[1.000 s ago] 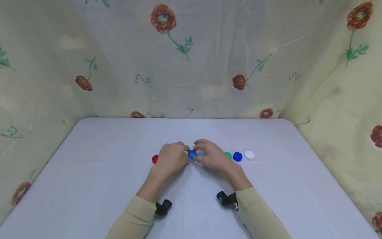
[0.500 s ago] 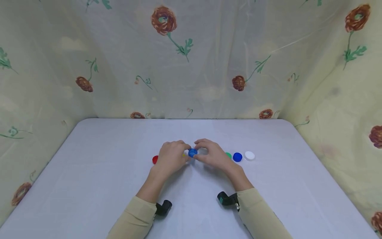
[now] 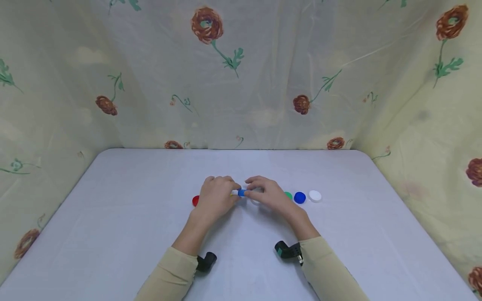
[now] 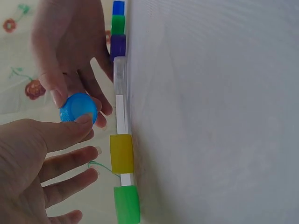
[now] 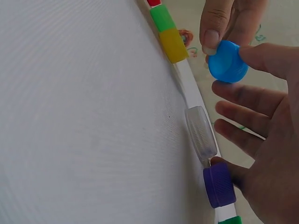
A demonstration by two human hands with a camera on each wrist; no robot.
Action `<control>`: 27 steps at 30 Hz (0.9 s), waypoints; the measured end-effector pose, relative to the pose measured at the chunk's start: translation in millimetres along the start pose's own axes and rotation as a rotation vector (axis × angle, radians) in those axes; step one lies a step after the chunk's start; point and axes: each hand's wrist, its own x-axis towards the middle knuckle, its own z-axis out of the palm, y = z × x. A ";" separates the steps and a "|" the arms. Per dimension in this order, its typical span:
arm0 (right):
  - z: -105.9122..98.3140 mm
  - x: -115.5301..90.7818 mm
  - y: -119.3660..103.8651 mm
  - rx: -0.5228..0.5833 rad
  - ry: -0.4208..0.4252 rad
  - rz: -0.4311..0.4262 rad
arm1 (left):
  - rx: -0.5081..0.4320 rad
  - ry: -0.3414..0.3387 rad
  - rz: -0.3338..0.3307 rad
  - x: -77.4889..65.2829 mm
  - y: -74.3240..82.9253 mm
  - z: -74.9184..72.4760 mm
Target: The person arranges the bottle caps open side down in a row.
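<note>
A light blue bottle cap [image 3: 242, 192] is held between my two hands, raised off the white table. My left hand [image 3: 217, 195] pinches it from the left, its thumb lying against the cap in the left wrist view. From the other side my right hand [image 3: 266, 194] grips the same cap [image 5: 228, 61] with thumb and fingertips. Low behind the hands, a clear cap [image 5: 201, 133] and a purple cap [image 5: 219, 185] sit near the right hand. A yellow cap [image 4: 122, 154] and a green cap [image 4: 127, 205] are nearest the left hand.
The caps form a row across the white table [image 3: 241, 259]. A red cap [image 3: 196, 201] shows at its left end. To the right of my hands lie another green cap [image 3: 288, 195], a dark blue cap [image 3: 299, 197] and a white cap [image 3: 315, 196]. A flowered curtain [image 3: 150, 62] hangs behind.
The light blue cap has come up slightly and turned, now showing its side in the head view instead of its round face. Both hands stay nearly in place, with small finger movements.
</note>
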 end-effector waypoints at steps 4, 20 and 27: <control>-0.9 -0.2 1.5 0.015 -0.002 -0.011 | 0.005 0.007 -0.003 0.1 -0.6 0.5; -0.3 2.5 1.6 -0.072 0.030 -0.081 | -0.089 -0.039 -0.094 -1.2 -4.9 1.1; 1.2 1.9 -2.7 -0.199 0.071 -0.148 | -0.159 -0.064 -0.103 -2.2 -5.8 -0.5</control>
